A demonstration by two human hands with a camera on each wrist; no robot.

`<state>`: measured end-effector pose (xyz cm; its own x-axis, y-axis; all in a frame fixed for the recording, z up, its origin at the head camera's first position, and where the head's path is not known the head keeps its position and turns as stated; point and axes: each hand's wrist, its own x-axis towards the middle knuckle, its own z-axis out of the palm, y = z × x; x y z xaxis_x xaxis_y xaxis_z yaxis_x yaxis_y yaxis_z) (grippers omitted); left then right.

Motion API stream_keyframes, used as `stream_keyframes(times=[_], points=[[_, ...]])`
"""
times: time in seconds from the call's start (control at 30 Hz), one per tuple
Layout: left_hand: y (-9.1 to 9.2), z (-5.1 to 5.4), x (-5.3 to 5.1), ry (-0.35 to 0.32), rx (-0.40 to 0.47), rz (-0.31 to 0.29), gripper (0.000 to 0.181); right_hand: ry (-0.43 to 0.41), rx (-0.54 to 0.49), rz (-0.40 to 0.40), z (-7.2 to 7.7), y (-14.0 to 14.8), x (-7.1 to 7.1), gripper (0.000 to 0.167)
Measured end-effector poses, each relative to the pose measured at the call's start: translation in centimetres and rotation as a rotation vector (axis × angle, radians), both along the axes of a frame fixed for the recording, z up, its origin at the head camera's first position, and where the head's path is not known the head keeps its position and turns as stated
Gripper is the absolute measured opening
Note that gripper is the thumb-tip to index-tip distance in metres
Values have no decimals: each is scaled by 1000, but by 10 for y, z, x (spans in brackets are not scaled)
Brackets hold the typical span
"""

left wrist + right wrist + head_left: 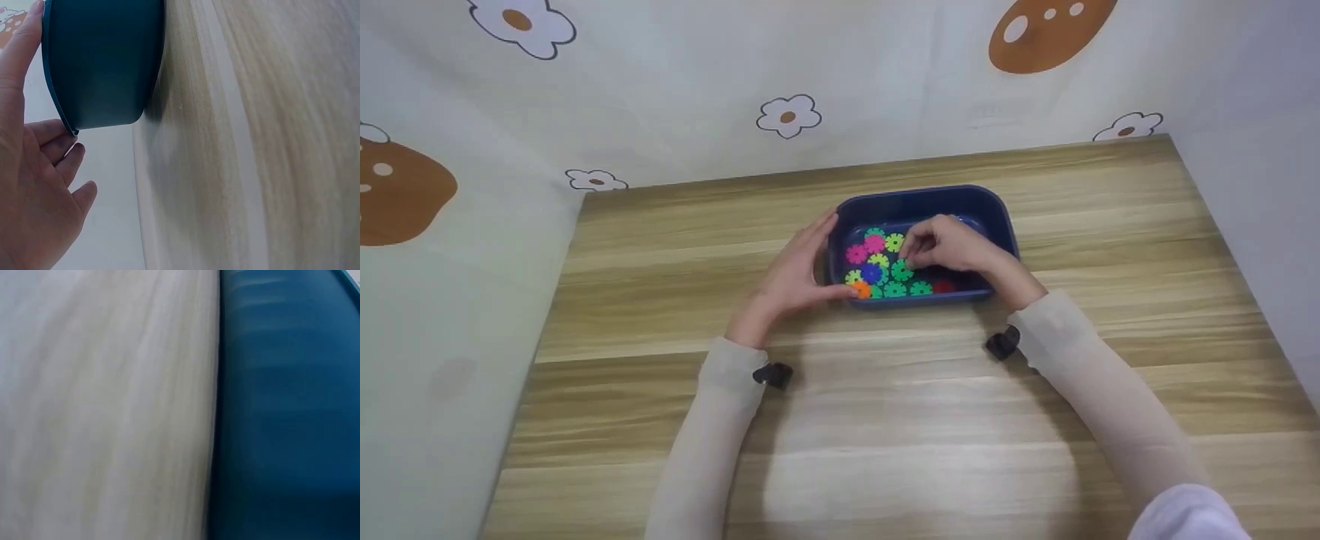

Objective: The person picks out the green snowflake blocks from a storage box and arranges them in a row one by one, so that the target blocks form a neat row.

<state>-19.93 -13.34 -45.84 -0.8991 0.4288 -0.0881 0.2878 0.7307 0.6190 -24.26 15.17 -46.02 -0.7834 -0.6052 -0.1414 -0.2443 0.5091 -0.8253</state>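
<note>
Blue bin point(937, 202): on worktop point(915, 420), holding plastic snowflake discs point(874, 244).
Left hand point(795, 274): grip released, touching bin's left end.
Right hand point(949, 244): inside bin, by green disc point(901, 271); can't tell grip.

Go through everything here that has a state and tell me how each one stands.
Blue bin: upright, open-topped, on the table
Notched pieces: loose, some overlapping, inside the bin
Left hand: spread, touching the bin's left end
Right hand: inside the bin, fingers bent; grip on any piece unclear
</note>
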Motion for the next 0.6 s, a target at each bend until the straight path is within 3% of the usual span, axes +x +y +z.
stream_keyframes(times=[0.2, 0.6], points=[[0, 1, -1, 30, -5, -19, 114, -28, -53, -97, 7, 4, -2, 13], [-2, 3, 1, -1, -24, -8, 116, -114, -192, -232, 31, 18, -10, 14]])
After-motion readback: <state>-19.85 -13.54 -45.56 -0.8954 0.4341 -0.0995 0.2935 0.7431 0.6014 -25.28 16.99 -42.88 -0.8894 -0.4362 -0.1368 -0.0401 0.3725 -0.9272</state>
